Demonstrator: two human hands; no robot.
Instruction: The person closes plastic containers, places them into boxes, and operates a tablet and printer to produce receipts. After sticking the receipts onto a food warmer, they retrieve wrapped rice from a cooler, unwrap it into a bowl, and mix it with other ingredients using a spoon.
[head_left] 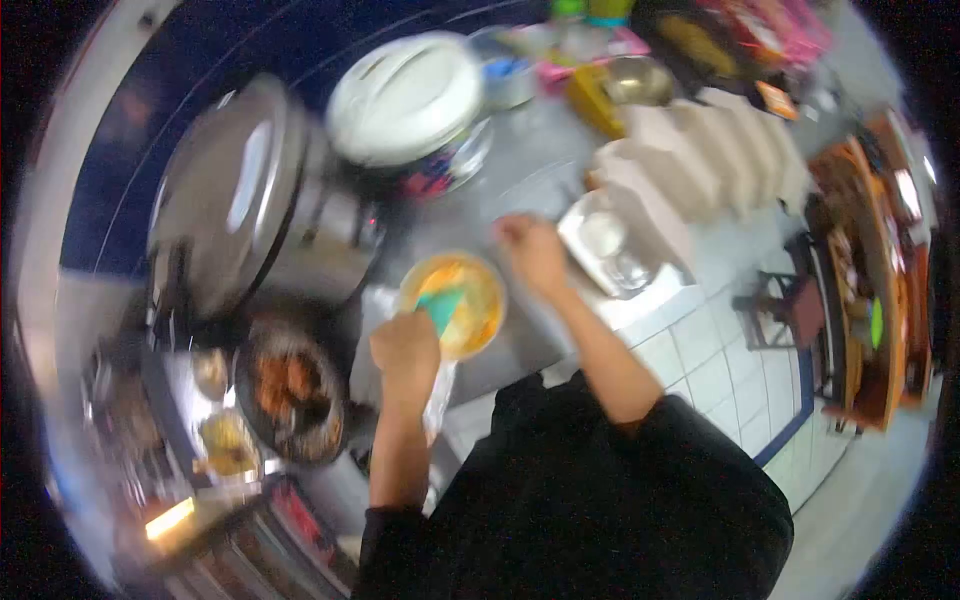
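Note:
My left hand (405, 352) is closed around a green, flat-looking utensil (441, 308), whose kind I cannot make out. Its green end reaches into a round bowl (497, 280) of orange-yellow and pale food. To the right of the bowl, above the steel counter (525, 345), hovers my right hand (537, 255). Its fingers look curled together, and blur hides whatever may be between them. Close to that hand stands an open takeaway box (578, 243) with white rice (602, 235) and a clear plastic packet (630, 270) inside.
Several folded takeaway boxes (710, 155) line the counter's right end. A white-lidded container (405, 98) and a large steel pot (225, 190) stand at the back and left. A dark pan (330, 425) holds browned food (285, 385). A stool (790, 310) stands on the tiled floor.

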